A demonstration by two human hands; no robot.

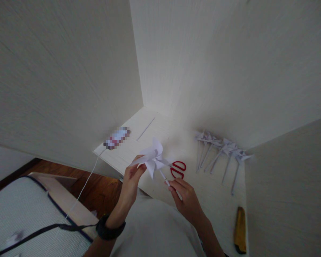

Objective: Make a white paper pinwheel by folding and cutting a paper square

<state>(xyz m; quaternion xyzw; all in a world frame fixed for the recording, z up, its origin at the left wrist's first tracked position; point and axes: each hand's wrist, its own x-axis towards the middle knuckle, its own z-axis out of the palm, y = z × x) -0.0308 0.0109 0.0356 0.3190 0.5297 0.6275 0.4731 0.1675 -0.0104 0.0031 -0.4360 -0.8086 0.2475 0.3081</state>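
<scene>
A white paper pinwheel (154, 157) is held up above the near part of the white tabletop (173, 132). My left hand (133, 175) pinches one of its blades from the left, with fingertips partly hidden behind the paper. Between the thumb and fingers of my right hand (180, 191) is the pinwheel's thin white stick (163, 175), gripped toward its lower end. Just beyond the right hand lie scissors with red handles (178, 169), their blades partly covered by the pinwheel.
Several paper pinwheels on sticks (224, 146) lie in a row at right. A loose thin stick (146, 128) is farther back. At left a blurred phone-like device (117, 138) trails a white cable (92, 171). A yellow tool (240, 230) sits near the right edge. Walls enclose the table.
</scene>
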